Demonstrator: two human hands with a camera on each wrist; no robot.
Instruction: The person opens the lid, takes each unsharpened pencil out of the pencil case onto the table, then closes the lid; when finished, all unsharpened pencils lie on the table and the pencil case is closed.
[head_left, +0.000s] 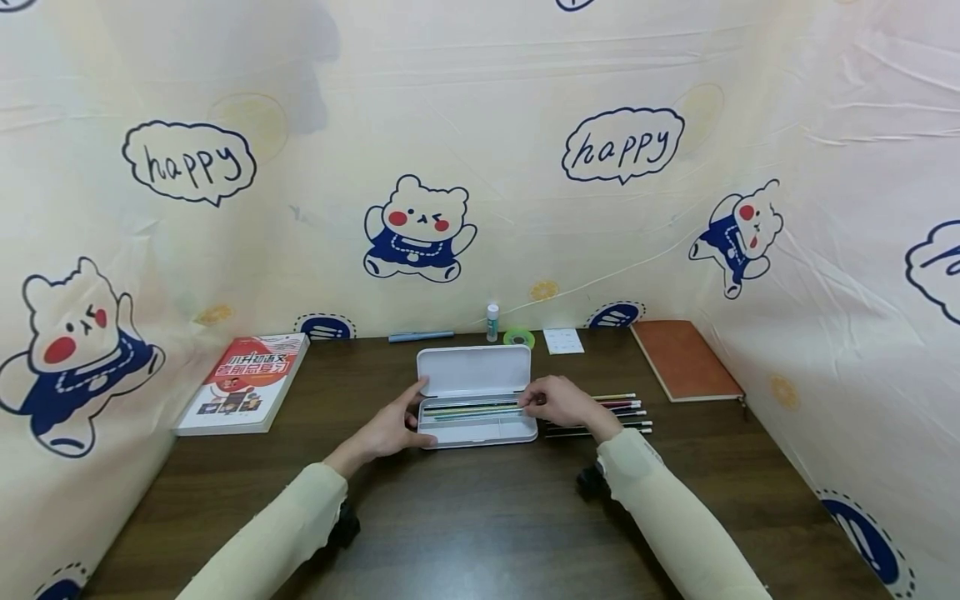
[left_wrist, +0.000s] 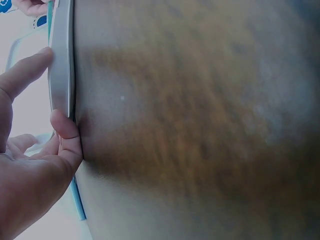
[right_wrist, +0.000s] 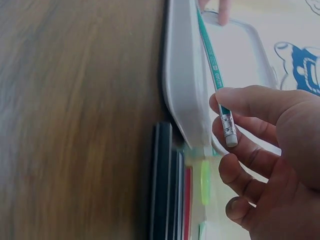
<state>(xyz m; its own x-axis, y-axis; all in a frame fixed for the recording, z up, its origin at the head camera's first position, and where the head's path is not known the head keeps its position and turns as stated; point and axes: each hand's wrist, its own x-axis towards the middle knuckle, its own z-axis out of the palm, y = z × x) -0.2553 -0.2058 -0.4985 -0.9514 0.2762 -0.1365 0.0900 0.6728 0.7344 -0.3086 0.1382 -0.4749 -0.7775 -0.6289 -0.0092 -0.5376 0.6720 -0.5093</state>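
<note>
A white pencil case (head_left: 474, 372) lies on the table with its lid raised toward the back. My left hand (head_left: 393, 425) holds its left end, thumb at the front corner and fingers spread along the side; in the left wrist view, fingertips touch the case wall (left_wrist: 61, 82). Between thumb and fingers, my right hand (head_left: 557, 400) pinches a green pencil (right_wrist: 212, 62) near its white eraser end, over the case's right side. Inside the case lie several pencils (head_left: 457, 410). To its right, under and beside the right wrist, more pencils (head_left: 626, 404) lie in a loose row.
At the back left is a thick book (head_left: 247, 375); a brown notebook (head_left: 686, 360) lies at the back right. Behind the case are a blue pen (head_left: 420, 337), a glue stick (head_left: 492, 323), green tape (head_left: 519, 337) and a white paper (head_left: 563, 341). A patterned curtain (head_left: 480, 125) encloses the table.
</note>
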